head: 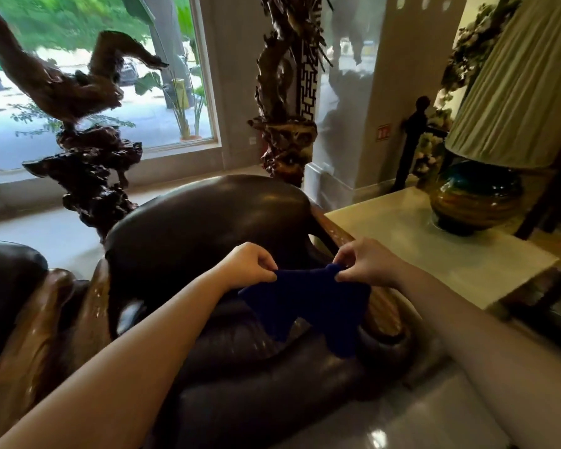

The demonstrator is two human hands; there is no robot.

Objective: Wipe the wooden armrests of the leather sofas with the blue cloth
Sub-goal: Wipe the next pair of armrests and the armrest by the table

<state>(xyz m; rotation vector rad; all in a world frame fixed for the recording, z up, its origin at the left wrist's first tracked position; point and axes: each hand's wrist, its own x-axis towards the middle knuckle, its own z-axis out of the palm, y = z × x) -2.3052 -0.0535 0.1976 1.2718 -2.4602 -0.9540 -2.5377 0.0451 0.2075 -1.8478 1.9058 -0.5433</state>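
The blue cloth hides part of the right armrest, seemingly carved.

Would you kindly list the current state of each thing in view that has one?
blue cloth: held up, stretched between both hands, off the wood.
left hand: pinching the cloth.
right hand: pinching the cloth.
wooden armrest: not being wiped.
lamp: upright, unlit.
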